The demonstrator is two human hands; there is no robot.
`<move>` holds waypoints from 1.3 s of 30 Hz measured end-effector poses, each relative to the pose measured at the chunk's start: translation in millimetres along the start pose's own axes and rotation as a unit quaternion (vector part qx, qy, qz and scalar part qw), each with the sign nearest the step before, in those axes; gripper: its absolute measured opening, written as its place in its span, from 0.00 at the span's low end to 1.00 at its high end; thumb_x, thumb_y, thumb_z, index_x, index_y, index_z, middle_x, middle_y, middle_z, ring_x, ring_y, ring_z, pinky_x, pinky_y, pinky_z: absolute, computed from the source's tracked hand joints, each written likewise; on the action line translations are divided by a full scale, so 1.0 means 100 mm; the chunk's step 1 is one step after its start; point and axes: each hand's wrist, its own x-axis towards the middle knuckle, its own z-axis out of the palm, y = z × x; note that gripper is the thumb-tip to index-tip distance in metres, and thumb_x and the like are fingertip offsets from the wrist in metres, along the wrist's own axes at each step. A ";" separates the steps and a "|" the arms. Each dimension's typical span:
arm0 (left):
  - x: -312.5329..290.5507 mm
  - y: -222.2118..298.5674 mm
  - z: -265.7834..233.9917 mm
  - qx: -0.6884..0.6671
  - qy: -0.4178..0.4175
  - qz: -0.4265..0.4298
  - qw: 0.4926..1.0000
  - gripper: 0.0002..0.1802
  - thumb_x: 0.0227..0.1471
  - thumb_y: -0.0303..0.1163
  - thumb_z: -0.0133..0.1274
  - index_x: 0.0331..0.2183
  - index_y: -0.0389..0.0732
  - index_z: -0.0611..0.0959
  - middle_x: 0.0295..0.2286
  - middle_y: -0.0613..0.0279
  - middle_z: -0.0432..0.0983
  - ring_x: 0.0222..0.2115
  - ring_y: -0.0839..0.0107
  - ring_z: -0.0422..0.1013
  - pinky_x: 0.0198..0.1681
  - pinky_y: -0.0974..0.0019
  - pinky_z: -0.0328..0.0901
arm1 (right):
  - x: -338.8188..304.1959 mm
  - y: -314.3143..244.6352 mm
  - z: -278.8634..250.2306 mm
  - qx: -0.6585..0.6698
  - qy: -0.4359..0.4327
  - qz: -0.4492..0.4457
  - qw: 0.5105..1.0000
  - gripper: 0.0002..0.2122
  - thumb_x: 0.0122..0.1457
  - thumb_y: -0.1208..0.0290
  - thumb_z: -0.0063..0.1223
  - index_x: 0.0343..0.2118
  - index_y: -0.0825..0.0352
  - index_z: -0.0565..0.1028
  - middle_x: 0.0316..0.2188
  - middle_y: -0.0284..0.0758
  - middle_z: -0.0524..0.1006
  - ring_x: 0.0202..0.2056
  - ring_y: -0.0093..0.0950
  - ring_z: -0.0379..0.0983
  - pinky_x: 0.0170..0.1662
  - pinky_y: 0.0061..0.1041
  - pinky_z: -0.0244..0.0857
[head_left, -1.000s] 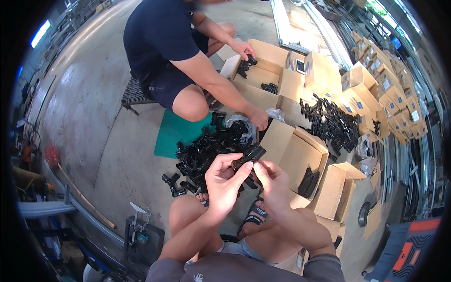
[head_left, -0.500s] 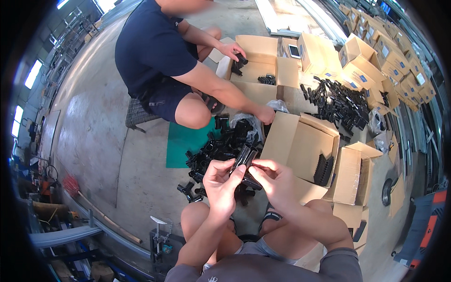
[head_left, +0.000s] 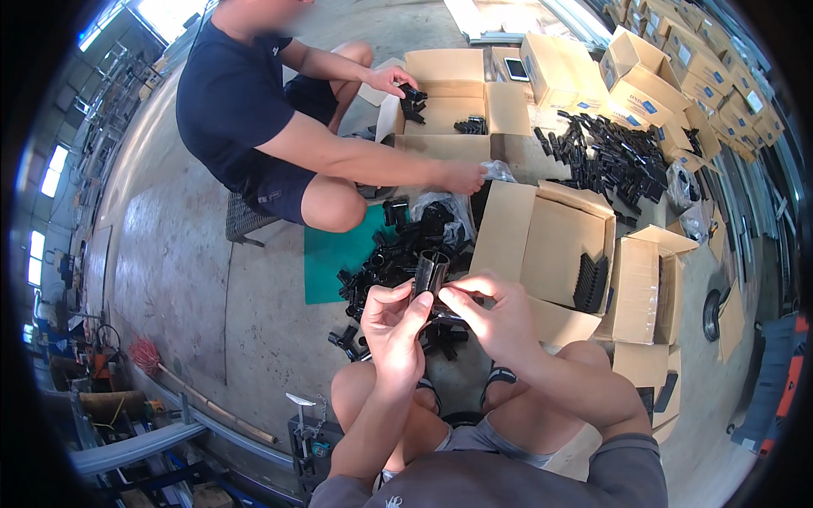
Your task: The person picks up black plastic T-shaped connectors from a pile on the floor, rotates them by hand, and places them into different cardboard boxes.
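Observation:
In front of my knees I hold a glossy black pipe fitting (head_left: 432,269) with a round open tube end pointing up. My left hand (head_left: 395,328) is closed round its left side, thumb on the front. The fingertips of my right hand (head_left: 494,318) pinch it low on its right side; the exact grip is partly hidden. Just beyond my hands lies a heap of similar black fittings (head_left: 381,262), partly on a green sheet (head_left: 326,254). To the right stands an open cardboard box (head_left: 550,254) with a row of black parts (head_left: 590,284) inside.
Across from me a seated person (head_left: 254,127) holds black fittings over another open box (head_left: 445,63) and reaches toward a clear plastic bag (head_left: 498,172). A large black pile (head_left: 614,161) lies at the back right, near stacked cartons (head_left: 703,59). A broom (head_left: 203,398) lies at left.
The fitting in my hands has tipped more upright, its tube end showing. The other person's reaching hand has moved left, onto the plastic bag. My view has shifted slightly.

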 end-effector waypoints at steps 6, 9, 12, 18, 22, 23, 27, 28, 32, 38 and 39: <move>0.00 -0.01 -0.02 0.000 -0.007 0.008 1.000 0.11 0.50 0.14 0.56 0.34 0.40 0.75 0.38 0.50 0.79 0.38 0.72 0.76 0.42 0.70 0.70 | -0.01 -0.02 0.03 -0.080 0.016 -0.050 0.995 0.07 0.55 0.71 0.59 0.31 0.70 0.79 0.29 0.38 0.78 0.30 0.30 0.75 0.34 0.25 0.66; 0.00 0.00 -0.02 -0.006 0.001 0.008 1.000 0.12 0.49 0.14 0.56 0.34 0.40 0.75 0.38 0.51 0.79 0.38 0.72 0.76 0.42 0.70 0.70 | -0.02 -0.08 0.05 -0.099 0.009 -0.072 0.992 0.07 0.57 0.72 0.58 0.35 0.70 0.78 0.31 0.38 0.78 0.30 0.28 0.75 0.34 0.25 0.66; 0.01 -0.02 -0.05 0.000 0.009 0.013 1.000 0.12 0.49 0.13 0.56 0.34 0.39 0.75 0.39 0.51 0.79 0.38 0.72 0.75 0.42 0.70 0.70 | -0.04 0.01 0.16 0.085 0.029 -0.031 0.995 0.09 0.58 0.71 0.56 0.38 0.71 0.77 0.31 0.37 0.78 0.30 0.25 0.75 0.34 0.23 0.66; 0.00 -0.01 -0.04 0.011 0.002 0.032 0.999 0.12 0.49 0.13 0.56 0.34 0.39 0.76 0.39 0.51 0.78 0.39 0.72 0.75 0.44 0.68 0.69 | -0.06 0.06 0.16 0.072 -0.021 0.038 0.996 0.09 0.62 0.72 0.53 0.39 0.73 0.75 0.29 0.30 0.76 0.33 0.16 0.71 0.36 0.18 0.65; 0.00 -0.02 -0.05 0.020 0.007 0.036 0.999 0.12 0.49 0.13 0.55 0.34 0.39 0.76 0.39 0.50 0.78 0.40 0.69 0.75 0.47 0.66 0.68 | -0.02 -0.02 0.14 -0.063 -0.012 -0.024 0.998 0.10 0.63 0.69 0.51 0.40 0.73 0.75 0.28 0.32 0.78 0.31 0.18 0.72 0.35 0.19 0.65; 0.00 -0.02 -0.05 0.022 0.008 0.034 0.999 0.12 0.49 0.13 0.55 0.34 0.39 0.76 0.39 0.51 0.78 0.40 0.70 0.75 0.47 0.66 0.68 | -0.04 -0.06 0.16 -0.001 -0.007 -0.003 1.000 0.11 0.63 0.70 0.52 0.43 0.72 0.73 0.32 0.34 0.78 0.35 0.20 0.73 0.38 0.20 0.67; -0.01 -0.01 -0.02 0.022 0.001 0.038 0.999 0.12 0.49 0.13 0.55 0.34 0.39 0.76 0.39 0.51 0.78 0.40 0.71 0.75 0.46 0.67 0.68 | -0.05 0.01 0.11 0.061 -0.063 0.015 0.996 0.11 0.62 0.71 0.53 0.44 0.72 0.72 0.36 0.35 0.77 0.38 0.20 0.72 0.41 0.20 0.66; -0.01 -0.01 -0.02 0.027 0.003 0.042 0.999 0.12 0.49 0.12 0.55 0.34 0.39 0.76 0.39 0.51 0.78 0.40 0.71 0.74 0.46 0.68 0.68 | -0.04 0.00 0.09 0.026 -0.069 0.023 0.997 0.11 0.62 0.71 0.52 0.44 0.72 0.72 0.35 0.34 0.77 0.38 0.20 0.72 0.41 0.20 0.66; -0.01 -0.03 -0.05 0.040 0.005 0.048 0.998 0.12 0.48 0.12 0.56 0.34 0.38 0.76 0.39 0.52 0.78 0.39 0.72 0.74 0.45 0.69 0.68 | -0.02 -0.01 0.09 -0.030 -0.050 0.017 0.998 0.12 0.64 0.67 0.50 0.44 0.71 0.72 0.30 0.33 0.76 0.34 0.19 0.71 0.38 0.20 0.64; 0.01 -0.04 -0.05 0.035 -0.005 0.059 0.998 0.13 0.48 0.12 0.56 0.34 0.38 0.76 0.39 0.51 0.78 0.39 0.72 0.74 0.45 0.69 0.68 | -0.04 0.12 0.16 0.111 -0.050 0.008 0.992 0.11 0.64 0.69 0.50 0.44 0.70 0.72 0.32 0.31 0.75 0.34 0.18 0.70 0.38 0.19 0.63; 0.01 -0.03 -0.05 0.038 -0.003 0.059 0.998 0.13 0.48 0.12 0.56 0.34 0.38 0.76 0.39 0.51 0.78 0.39 0.72 0.74 0.45 0.69 0.68 | -0.02 0.08 0.14 0.092 -0.063 0.025 0.993 0.10 0.64 0.70 0.50 0.44 0.70 0.72 0.34 0.32 0.76 0.36 0.18 0.70 0.39 0.19 0.64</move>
